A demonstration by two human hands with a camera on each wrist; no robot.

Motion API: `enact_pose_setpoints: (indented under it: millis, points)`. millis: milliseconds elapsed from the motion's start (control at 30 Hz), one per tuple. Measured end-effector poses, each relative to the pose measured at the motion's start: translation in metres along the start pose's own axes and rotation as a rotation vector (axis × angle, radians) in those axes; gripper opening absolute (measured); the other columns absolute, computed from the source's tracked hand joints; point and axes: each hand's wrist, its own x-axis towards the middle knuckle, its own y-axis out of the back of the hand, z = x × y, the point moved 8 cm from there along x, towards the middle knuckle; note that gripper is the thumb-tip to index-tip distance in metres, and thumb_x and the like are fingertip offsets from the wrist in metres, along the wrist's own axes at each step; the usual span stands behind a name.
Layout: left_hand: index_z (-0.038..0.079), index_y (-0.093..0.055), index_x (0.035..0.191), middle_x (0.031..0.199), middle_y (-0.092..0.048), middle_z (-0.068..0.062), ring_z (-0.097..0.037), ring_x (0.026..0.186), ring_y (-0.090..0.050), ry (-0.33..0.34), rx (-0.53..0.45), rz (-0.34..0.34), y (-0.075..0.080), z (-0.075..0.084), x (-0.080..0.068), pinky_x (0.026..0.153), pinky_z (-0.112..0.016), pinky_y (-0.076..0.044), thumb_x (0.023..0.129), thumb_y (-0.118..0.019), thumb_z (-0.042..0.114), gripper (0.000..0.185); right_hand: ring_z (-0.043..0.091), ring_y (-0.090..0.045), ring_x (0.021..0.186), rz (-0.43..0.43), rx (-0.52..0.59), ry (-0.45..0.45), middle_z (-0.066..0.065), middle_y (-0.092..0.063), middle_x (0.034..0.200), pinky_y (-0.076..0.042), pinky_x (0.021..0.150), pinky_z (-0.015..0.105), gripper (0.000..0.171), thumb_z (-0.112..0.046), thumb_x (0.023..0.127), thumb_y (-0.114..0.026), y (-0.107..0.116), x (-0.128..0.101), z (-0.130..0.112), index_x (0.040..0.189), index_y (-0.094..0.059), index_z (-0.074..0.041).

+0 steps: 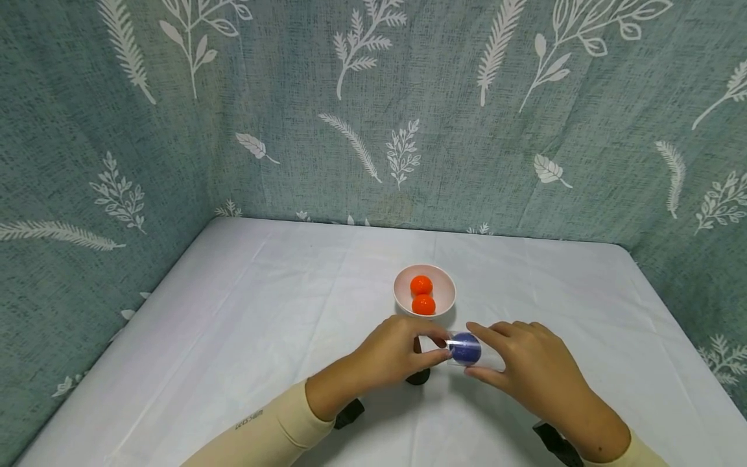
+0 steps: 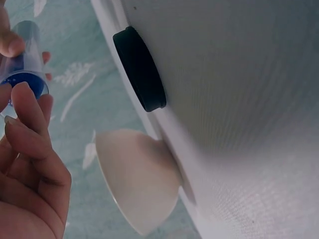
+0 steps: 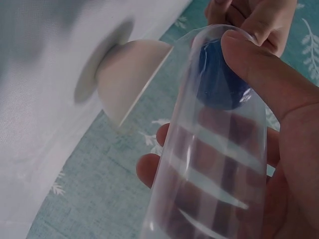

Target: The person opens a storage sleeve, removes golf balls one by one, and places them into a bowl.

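Note:
My right hand (image 1: 519, 363) grips a clear plastic tube (image 3: 219, 149) lying sideways above the table, thumb on one side and fingers on the other. Inside the tube, close to its left end, is a dark blue ball (image 1: 465, 348). At that end are the bent thumb and forefinger of my left hand (image 1: 397, 350); whether they pinch the ball or only touch the rim is unclear. Below the left hand, a round black lid (image 2: 139, 68) rests on the table, mostly covered in the head view.
Just beyond the hands stands a pale pink bowl (image 1: 446, 292) holding two orange balls (image 1: 421, 285). White cloth covers the table (image 1: 280, 298). A green leaf-patterned curtain (image 1: 292, 168) rises along the back and sides.

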Motion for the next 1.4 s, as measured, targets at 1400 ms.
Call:
enact_pose_setpoints:
  millis: [1400]
  points:
    - [0.019,-0.064,0.133,0.106,-0.072,0.004,-0.015,0.066,-0.071,0.131,-0.326,-0.116,-0.002,-0.015,-0.001,0.063,-0.027,-0.058,0.085,-0.081,0.03,0.052,0.023,-0.071,0.083,0.015,0.01,-0.024,0.002,-0.076,0.098,-0.059,0.075,0.045,0.064,-0.051,0.067,-0.088,0.008,-0.001,0.005,0.122,-0.073,-0.022]
